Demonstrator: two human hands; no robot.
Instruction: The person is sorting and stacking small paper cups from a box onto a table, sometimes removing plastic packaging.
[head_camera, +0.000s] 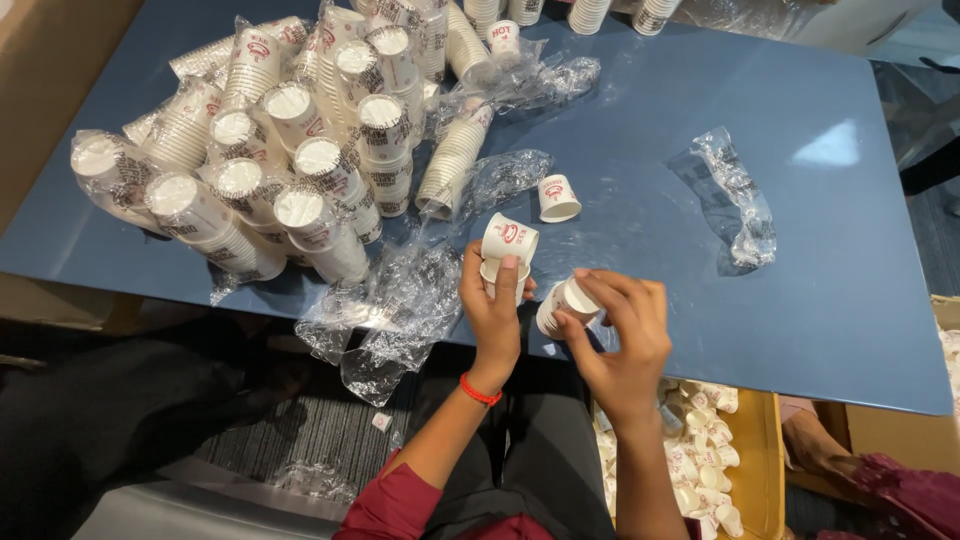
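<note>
My left hand (492, 310), with a red band at the wrist, grips a short stack of small white paper cups (507, 250) with red print, held tilted above the blue table (650, 120) edge. My right hand (622, 335) is closed around another small white paper cup (562, 303), just right of the left hand. A single cup (557, 198) lies on the table just beyond both hands. A crumpled clear plastic sleeve (395, 310) hangs over the table edge left of my left hand.
A big heap of plastic-wrapped cup stacks (270, 150) covers the table's far left. An empty clear wrapper (735, 195) lies at right. A yellow-sided box of loose cups (700, 450) stands below the table at right, beside another person's arm (870, 480).
</note>
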